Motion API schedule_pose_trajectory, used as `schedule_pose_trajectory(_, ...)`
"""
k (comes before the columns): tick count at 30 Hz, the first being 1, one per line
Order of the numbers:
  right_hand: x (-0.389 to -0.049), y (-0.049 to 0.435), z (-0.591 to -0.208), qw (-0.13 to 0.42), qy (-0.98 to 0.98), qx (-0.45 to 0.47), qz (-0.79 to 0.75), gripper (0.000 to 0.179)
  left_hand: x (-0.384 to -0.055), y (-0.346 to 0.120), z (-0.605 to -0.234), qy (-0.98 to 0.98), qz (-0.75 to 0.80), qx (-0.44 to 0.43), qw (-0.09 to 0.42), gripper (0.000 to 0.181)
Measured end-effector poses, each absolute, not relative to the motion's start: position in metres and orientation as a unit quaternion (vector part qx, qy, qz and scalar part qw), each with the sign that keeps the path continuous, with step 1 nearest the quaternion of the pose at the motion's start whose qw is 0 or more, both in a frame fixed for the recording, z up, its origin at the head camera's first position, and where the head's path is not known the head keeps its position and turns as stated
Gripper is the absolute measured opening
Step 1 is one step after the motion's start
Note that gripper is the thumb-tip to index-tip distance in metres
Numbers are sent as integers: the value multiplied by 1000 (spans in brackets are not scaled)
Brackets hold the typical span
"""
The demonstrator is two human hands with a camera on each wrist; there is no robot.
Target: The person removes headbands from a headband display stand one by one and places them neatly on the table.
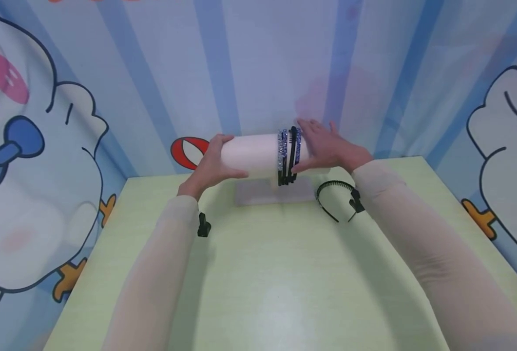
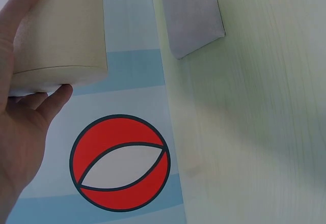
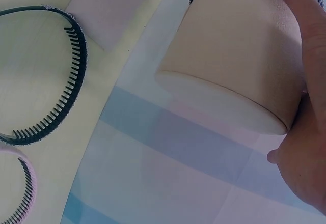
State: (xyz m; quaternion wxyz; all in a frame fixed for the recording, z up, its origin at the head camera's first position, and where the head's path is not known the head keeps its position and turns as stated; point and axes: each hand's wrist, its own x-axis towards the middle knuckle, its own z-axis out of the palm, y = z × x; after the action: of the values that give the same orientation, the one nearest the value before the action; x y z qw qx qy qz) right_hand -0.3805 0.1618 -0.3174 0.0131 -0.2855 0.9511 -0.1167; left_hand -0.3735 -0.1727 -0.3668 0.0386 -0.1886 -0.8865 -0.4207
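Observation:
A white cylinder (image 1: 251, 152) lies level on a headband display stand, above its pale base (image 1: 258, 193). My left hand (image 1: 210, 168) grips the cylinder's left end, thumb in front and fingers behind. Several glittery and black headbands (image 1: 283, 158) sit side by side around it, right of the middle. Around the cylinder's right part, my right hand (image 1: 327, 146) holds the rightmost headband, its thumb at the front and fingers over the top. The right wrist view shows the cylinder's bare right end (image 3: 229, 66), with the headbands mostly cut off at the top.
A black toothed headband (image 1: 335, 183) rests on the pale green table (image 1: 267, 273), right of the base. Beside it, a pink toothed headband (image 3: 31, 180) shows in the right wrist view. A printed cloth (image 1: 267, 63) stands behind the table and along its sides.

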Motion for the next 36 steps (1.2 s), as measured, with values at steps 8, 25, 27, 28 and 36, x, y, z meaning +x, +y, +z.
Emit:
schedule_pose_trajectory(8, -378, 159, -319, 3, 952, -292, -92, 132, -374, -172, -367, -886, -424, -185, 37, 100)
schedule_pose_trajectory(25, -387, 160, -312, 5, 940, -299, -164, 118, -375, -173, -365, -885, -421, -194, 42, 101)
schedule_pose_trajectory(27, -388, 159, -311, 2, 941, -297, -163, 121, -375, -173, -364, -885, -420, -195, 44, 101)
schedule_pose_trajectory(28, -389, 159, -311, 3, 941, -296, -162, 123, -376, -173, -364, -885, -421, -195, 45, 100)
schedule_pose_trajectory(36, -389, 156, -315, 15, 954, -280, -109, 131, -376, -173, -368, -883, -429, -190, 34, 101)
